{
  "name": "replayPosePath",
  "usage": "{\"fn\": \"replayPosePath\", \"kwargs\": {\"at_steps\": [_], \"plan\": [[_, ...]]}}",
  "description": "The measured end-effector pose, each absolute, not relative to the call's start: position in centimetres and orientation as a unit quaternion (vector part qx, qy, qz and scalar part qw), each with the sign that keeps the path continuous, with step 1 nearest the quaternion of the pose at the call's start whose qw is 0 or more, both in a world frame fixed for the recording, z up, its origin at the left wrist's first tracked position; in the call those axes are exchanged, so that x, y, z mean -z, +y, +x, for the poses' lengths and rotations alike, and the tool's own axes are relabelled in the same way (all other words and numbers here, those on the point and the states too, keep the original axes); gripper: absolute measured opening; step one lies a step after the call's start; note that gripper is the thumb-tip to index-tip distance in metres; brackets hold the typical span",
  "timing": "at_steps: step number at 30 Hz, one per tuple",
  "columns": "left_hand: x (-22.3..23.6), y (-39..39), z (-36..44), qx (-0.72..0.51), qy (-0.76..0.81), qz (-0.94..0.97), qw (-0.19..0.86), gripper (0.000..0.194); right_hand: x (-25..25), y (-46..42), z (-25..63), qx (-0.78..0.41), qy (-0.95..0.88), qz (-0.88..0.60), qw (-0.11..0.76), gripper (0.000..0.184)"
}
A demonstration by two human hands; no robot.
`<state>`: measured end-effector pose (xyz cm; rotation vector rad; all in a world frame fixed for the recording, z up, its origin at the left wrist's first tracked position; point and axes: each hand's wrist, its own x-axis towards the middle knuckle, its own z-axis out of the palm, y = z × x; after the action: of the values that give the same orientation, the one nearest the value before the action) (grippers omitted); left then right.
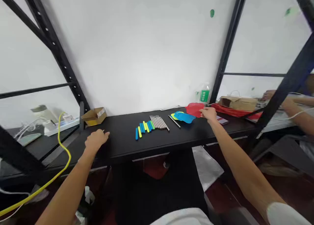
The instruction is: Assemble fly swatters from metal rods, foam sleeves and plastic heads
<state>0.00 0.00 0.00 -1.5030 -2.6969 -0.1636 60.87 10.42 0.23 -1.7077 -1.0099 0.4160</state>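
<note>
My right hand (209, 114) reaches far over the black table (122, 143) and pinches the edge of a red mesh swatter head (194, 108). Just left of it lie a blue head (185, 117) and a yellow one (176, 114), overlapping. A row of grey metal rods (159, 122) and blue, yellow and green handles (144, 128) lies at the table's middle; one rod (174, 121) lies apart. My left hand (96, 138) rests on the table at the left, fingers curled; something thin may be between them, too small to name.
An open cardboard box (94, 116) stands at the back left. A yellow cable (61, 143) hangs at the left. At the right are a green-labelled bottle (204, 93), a cardboard box on red material (236, 104), and another person's arm (294, 109). Black rack posts frame the table.
</note>
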Motion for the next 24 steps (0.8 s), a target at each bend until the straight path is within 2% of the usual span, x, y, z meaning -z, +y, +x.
{"fn": "replayPosePath", "kwargs": {"at_steps": [5, 8, 11, 13, 16, 24], "plan": [[0.2, 1.2, 1.6, 0.065, -0.844, -0.532, 0.013, 0.042, 0.5, 11.2, 60.0, -0.179, -0.438, -0.726, 0.498, 0.042], [0.1, 1.7, 5.0, 0.089, -0.811, -0.577, -0.026, 0.035, 0.6, 10.8, 59.4, -0.133, -0.472, -0.747, 0.450, 0.056], [0.0, 2.1, 8.7, 0.127, -0.788, -0.602, -0.030, 0.036, 0.5, 10.2, 58.5, -0.059, -0.525, -0.768, 0.361, 0.048], [0.0, 2.2, 10.6, 0.139, -0.774, -0.617, -0.038, 0.040, 0.6, 9.8, 57.9, -0.050, -0.549, -0.765, 0.333, 0.041], [0.1, 2.1, 12.2, 0.152, -0.750, -0.641, -0.058, 0.046, 1.1, 9.2, 57.5, -0.050, -0.561, -0.749, 0.349, 0.033], [-0.2, 0.4, 12.8, 0.188, -0.692, -0.683, -0.136, 0.073, 3.1, 7.7, 57.9, -0.039, -0.577, -0.689, 0.436, 0.032]]}}
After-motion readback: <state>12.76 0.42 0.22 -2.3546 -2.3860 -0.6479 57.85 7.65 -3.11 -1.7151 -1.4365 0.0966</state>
